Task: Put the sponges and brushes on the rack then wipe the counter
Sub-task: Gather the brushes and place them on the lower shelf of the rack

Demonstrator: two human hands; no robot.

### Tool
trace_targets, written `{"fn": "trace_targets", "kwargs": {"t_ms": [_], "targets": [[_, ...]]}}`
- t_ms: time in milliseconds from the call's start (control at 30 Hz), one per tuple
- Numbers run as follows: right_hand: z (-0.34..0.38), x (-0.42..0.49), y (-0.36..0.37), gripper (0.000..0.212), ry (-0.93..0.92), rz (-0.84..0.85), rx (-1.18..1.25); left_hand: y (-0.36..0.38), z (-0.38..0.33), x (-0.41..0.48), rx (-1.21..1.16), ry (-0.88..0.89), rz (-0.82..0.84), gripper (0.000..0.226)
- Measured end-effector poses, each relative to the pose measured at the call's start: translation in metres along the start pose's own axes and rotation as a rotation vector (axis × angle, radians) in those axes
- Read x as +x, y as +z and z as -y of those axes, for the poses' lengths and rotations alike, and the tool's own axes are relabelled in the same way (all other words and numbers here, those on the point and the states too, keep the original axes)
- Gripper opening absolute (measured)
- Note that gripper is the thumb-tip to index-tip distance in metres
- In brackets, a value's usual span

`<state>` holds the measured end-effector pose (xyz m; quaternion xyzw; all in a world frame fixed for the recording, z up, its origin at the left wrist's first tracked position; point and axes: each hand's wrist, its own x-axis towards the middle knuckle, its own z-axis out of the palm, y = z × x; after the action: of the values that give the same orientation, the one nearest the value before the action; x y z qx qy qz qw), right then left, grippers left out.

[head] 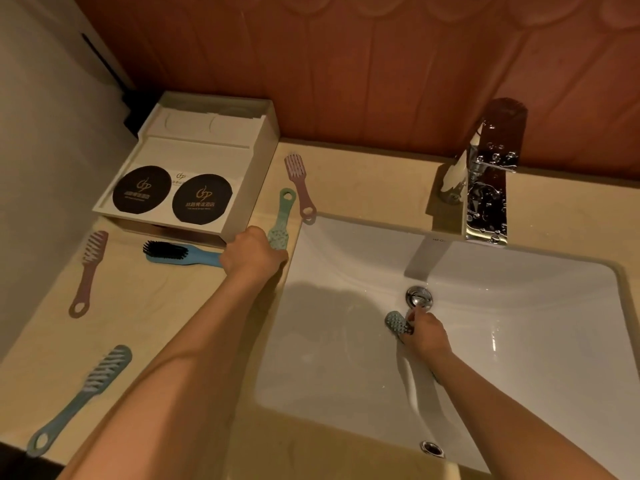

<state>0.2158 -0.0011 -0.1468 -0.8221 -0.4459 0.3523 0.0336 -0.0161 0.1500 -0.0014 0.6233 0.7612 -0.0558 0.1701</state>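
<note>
- A grey-blue brush (83, 396) lies slantwise at the near left of the beige counter (145, 306), pale bristles up, with a loop at the handle's end.
- Beyond it lies the left pink brush (88, 271), head pointing away.
- The white rack (194, 157) sits in the back corner (two black round discs lie on its front shelf).
- Just in front of the rack lies a black-bristled brush (176, 254), its blue handle running up to the left hand (252, 252).
- That hand is curled around the head end of the green brush (282, 220), grasping it; the looped handle points away along the sink's edge.
- The far pink brush (299, 185) lies beside it on the counter, its loop at the rim of the sink (519, 341).
- Down in the white basin, the right hand (424, 332) grips a teal brush (398, 322) near the drain, its nubbed head poking out leftward.
- A chrome tap (488, 174) stands behind.
</note>
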Motion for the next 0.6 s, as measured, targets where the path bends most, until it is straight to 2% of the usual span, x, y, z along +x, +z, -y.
{"fn": "trace_targets", "kwargs": {"t_ms": [67, 200, 367, 467, 600], "targets": [[0.006, -0.007, -0.008, 0.009, -0.028, -0.009, 0.054, -0.003, -0.001, -0.005, -0.04, 0.029, 0.024, 0.05], [0.018, -0.028, -0.03, 0.027, -0.141, -0.079, 0.198, -0.012, 0.004, -0.024, -0.17, 0.06, 0.066, 0.042], [0.032, -0.067, -0.058, 0.021, -0.281, -0.122, 0.463, -0.015, 0.016, -0.065, -0.53, 0.111, 0.111, 0.029], [0.041, -0.09, -0.07, 0.027, -0.335, -0.17, 0.554, -0.01, 0.02, -0.086, -0.75, 0.128, 0.169, 0.021], [0.049, -0.112, -0.086, 0.032, -0.378, -0.159, 0.596, 0.0, 0.018, -0.104, -0.932, 0.293, 0.23, 0.016]]}}
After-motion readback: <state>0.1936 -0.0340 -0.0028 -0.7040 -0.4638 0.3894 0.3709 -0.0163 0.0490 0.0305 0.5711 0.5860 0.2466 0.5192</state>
